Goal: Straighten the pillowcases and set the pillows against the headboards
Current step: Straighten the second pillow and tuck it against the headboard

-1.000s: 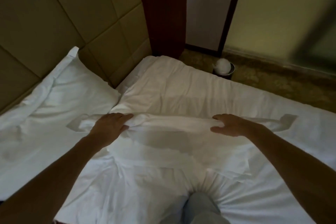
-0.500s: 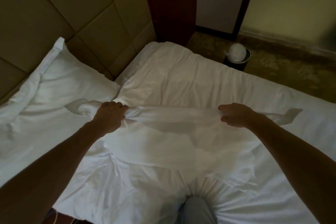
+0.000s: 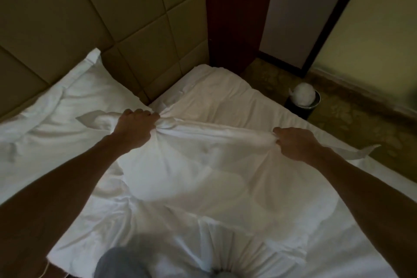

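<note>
A white pillow (image 3: pixel 198 171) in its pillowcase hangs in front of me over the bed, held by its upper edge. My left hand (image 3: pixel 135 126) is clenched on the left end of that edge, with a loose flap of pillowcase sticking out past it. My right hand (image 3: pixel 295 144) grips the right end, another flap trailing beyond it. The fabric between my hands is pulled taut. A second white pillow (image 3: pixel 67 108) leans against the padded tan headboard (image 3: pixel 108 13) at the left.
White bedding (image 3: pixel 225 95) covers the mattress up to the headboard corner. A dark red panel (image 3: pixel 234 13) stands behind the bed. On the patterned floor at the right sits a dark bin (image 3: pixel 304 104) with white stuff in it. My knee (image 3: pixel 121 264) presses into the bed at the bottom.
Both hands went from resting flat on the pillow's edge to clenching it, and the pillow has lifted off the bed. The fabric between them has drawn tight.
</note>
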The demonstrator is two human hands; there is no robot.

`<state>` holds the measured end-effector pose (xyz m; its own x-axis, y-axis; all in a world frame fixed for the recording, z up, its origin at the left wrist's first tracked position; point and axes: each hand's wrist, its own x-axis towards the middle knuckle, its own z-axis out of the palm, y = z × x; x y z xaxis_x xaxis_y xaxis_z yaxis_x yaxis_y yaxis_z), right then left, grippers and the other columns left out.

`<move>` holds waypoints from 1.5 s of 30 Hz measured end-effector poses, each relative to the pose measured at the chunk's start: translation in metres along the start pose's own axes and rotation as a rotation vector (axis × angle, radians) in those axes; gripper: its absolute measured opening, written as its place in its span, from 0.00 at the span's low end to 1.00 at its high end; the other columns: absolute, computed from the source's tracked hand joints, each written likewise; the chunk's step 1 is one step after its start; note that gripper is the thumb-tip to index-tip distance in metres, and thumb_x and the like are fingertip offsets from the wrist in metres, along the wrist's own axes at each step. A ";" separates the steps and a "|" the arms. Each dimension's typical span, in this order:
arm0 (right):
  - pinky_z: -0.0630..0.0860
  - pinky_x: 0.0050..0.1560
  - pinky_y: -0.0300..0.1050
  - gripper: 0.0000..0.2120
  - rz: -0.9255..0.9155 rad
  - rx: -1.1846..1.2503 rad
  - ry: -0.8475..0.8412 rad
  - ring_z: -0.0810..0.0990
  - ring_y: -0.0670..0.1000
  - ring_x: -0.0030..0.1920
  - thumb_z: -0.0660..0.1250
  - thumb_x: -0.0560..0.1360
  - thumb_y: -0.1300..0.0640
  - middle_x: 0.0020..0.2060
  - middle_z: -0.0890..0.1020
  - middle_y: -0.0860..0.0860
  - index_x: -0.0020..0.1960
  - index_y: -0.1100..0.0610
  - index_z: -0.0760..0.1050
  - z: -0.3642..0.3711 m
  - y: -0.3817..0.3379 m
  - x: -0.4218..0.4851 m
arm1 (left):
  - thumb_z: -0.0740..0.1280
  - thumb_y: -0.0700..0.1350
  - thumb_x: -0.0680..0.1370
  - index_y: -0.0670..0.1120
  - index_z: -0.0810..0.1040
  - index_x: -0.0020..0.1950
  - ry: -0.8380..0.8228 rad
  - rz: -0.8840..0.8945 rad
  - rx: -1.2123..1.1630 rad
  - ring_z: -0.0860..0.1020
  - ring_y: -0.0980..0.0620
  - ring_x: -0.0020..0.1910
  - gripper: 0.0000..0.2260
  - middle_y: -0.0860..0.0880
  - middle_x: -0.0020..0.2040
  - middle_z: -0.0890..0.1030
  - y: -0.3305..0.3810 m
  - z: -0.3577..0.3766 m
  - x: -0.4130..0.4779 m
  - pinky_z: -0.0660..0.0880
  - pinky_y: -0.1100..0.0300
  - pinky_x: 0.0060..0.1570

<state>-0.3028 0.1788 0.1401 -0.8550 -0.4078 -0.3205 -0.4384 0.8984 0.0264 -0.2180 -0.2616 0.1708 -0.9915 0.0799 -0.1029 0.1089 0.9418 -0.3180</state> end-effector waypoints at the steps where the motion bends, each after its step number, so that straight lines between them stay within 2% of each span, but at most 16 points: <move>1: 0.75 0.49 0.47 0.16 0.008 -0.008 0.023 0.81 0.54 0.54 0.62 0.79 0.53 0.56 0.81 0.52 0.66 0.52 0.69 -0.013 -0.003 0.006 | 0.66 0.46 0.76 0.47 0.75 0.60 0.032 -0.008 -0.012 0.80 0.43 0.44 0.12 0.45 0.46 0.82 -0.011 -0.005 0.005 0.74 0.49 0.46; 4: 0.77 0.49 0.49 0.16 0.041 -0.048 0.089 0.81 0.55 0.54 0.62 0.79 0.54 0.56 0.81 0.53 0.67 0.52 0.69 -0.054 -0.015 0.021 | 0.67 0.45 0.76 0.48 0.74 0.60 0.135 -0.017 -0.103 0.80 0.42 0.47 0.13 0.45 0.48 0.82 -0.045 -0.012 0.028 0.73 0.47 0.49; 8: 0.80 0.51 0.52 0.15 0.111 -0.065 0.112 0.81 0.56 0.52 0.63 0.77 0.57 0.53 0.81 0.53 0.63 0.52 0.71 -0.090 -0.045 0.038 | 0.60 0.50 0.81 0.51 0.70 0.66 -0.003 0.007 -0.175 0.79 0.45 0.56 0.14 0.48 0.57 0.80 -0.084 0.006 0.066 0.72 0.51 0.54; 11: 0.81 0.48 0.52 0.12 0.161 -0.121 0.134 0.83 0.54 0.49 0.63 0.76 0.58 0.51 0.83 0.51 0.60 0.52 0.72 -0.098 -0.072 0.055 | 0.60 0.52 0.80 0.53 0.68 0.69 -0.021 0.057 -0.156 0.79 0.47 0.57 0.17 0.50 0.60 0.79 -0.105 0.040 0.096 0.74 0.53 0.55; 14: 0.79 0.47 0.47 0.15 0.209 -0.203 0.084 0.83 0.53 0.50 0.63 0.77 0.57 0.52 0.83 0.50 0.63 0.51 0.72 -0.105 -0.103 0.075 | 0.62 0.53 0.79 0.54 0.69 0.67 -0.069 0.103 -0.208 0.78 0.48 0.57 0.17 0.51 0.60 0.79 -0.126 0.073 0.117 0.74 0.53 0.55; 18: 0.78 0.44 0.46 0.15 0.290 -0.256 0.041 0.83 0.54 0.51 0.64 0.76 0.58 0.52 0.83 0.49 0.62 0.51 0.72 -0.120 -0.136 0.097 | 0.65 0.50 0.76 0.52 0.74 0.60 -0.075 0.156 -0.304 0.81 0.48 0.52 0.13 0.51 0.54 0.81 -0.152 0.103 0.130 0.77 0.54 0.51; 22: 0.80 0.45 0.47 0.12 0.319 -0.291 0.010 0.83 0.53 0.50 0.64 0.75 0.60 0.49 0.83 0.48 0.57 0.50 0.74 -0.146 -0.157 0.116 | 0.68 0.44 0.69 0.47 0.81 0.52 -0.019 0.201 -0.417 0.82 0.44 0.37 0.13 0.47 0.43 0.84 -0.173 0.121 0.129 0.80 0.52 0.38; 23: 0.80 0.45 0.47 0.12 0.322 -0.300 0.025 0.83 0.52 0.49 0.64 0.75 0.60 0.49 0.84 0.48 0.56 0.50 0.74 -0.153 -0.159 0.120 | 0.69 0.44 0.69 0.46 0.81 0.52 0.005 0.202 -0.423 0.82 0.44 0.37 0.13 0.46 0.43 0.84 -0.178 0.123 0.128 0.79 0.52 0.38; 25: 0.80 0.45 0.46 0.12 0.338 -0.323 0.035 0.84 0.52 0.49 0.65 0.75 0.59 0.50 0.84 0.48 0.57 0.49 0.75 -0.165 -0.162 0.125 | 0.67 0.47 0.74 0.48 0.78 0.60 -0.017 0.194 -0.429 0.82 0.44 0.46 0.15 0.47 0.51 0.83 -0.182 0.117 0.127 0.77 0.53 0.46; 28: 0.77 0.42 0.42 0.15 0.333 -0.340 0.041 0.83 0.50 0.51 0.65 0.75 0.58 0.52 0.84 0.48 0.61 0.49 0.74 -0.179 -0.166 0.136 | 0.59 0.52 0.80 0.51 0.68 0.70 -0.097 0.178 -0.427 0.76 0.46 0.61 0.18 0.49 0.64 0.77 -0.193 0.110 0.131 0.71 0.52 0.59; 31: 0.77 0.41 0.41 0.17 0.307 -0.329 0.046 0.83 0.49 0.49 0.65 0.74 0.59 0.50 0.83 0.47 0.62 0.48 0.74 -0.189 -0.172 0.155 | 0.57 0.53 0.81 0.52 0.64 0.72 -0.138 0.133 -0.434 0.74 0.48 0.63 0.19 0.50 0.67 0.75 -0.204 0.110 0.128 0.70 0.51 0.62; 34: 0.76 0.45 0.42 0.14 0.226 -0.361 0.036 0.82 0.50 0.52 0.64 0.76 0.58 0.52 0.83 0.49 0.61 0.50 0.75 -0.199 -0.179 0.183 | 0.56 0.53 0.82 0.52 0.64 0.74 -0.123 0.062 -0.417 0.75 0.48 0.62 0.20 0.50 0.66 0.75 -0.211 0.121 0.117 0.71 0.52 0.61; 36: 0.76 0.48 0.44 0.12 0.165 -0.372 -0.005 0.82 0.52 0.53 0.63 0.77 0.58 0.53 0.82 0.50 0.60 0.52 0.74 -0.205 -0.183 0.206 | 0.56 0.53 0.82 0.52 0.66 0.72 -0.109 -0.008 -0.424 0.77 0.50 0.59 0.19 0.50 0.63 0.78 -0.212 0.131 0.109 0.72 0.54 0.59; 39: 0.74 0.46 0.43 0.12 0.098 -0.398 -0.031 0.82 0.52 0.52 0.62 0.78 0.57 0.53 0.82 0.51 0.61 0.53 0.74 -0.208 -0.181 0.251 | 0.60 0.53 0.80 0.51 0.72 0.68 -0.055 -0.122 -0.474 0.80 0.51 0.50 0.17 0.51 0.54 0.82 -0.210 0.138 0.100 0.75 0.55 0.51; 45: 0.76 0.53 0.46 0.14 -0.036 -0.380 0.036 0.80 0.54 0.55 0.62 0.78 0.57 0.57 0.79 0.52 0.63 0.52 0.70 -0.221 -0.151 0.357 | 0.60 0.52 0.81 0.53 0.71 0.69 0.002 -0.373 -0.498 0.79 0.47 0.59 0.17 0.50 0.61 0.81 -0.205 0.095 0.128 0.72 0.53 0.59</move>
<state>-0.6031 -0.1386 0.2313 -0.8433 -0.4495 -0.2946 -0.5342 0.7616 0.3669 -0.3607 -0.4752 0.1336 -0.9565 -0.2838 -0.0675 -0.2909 0.9455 0.1460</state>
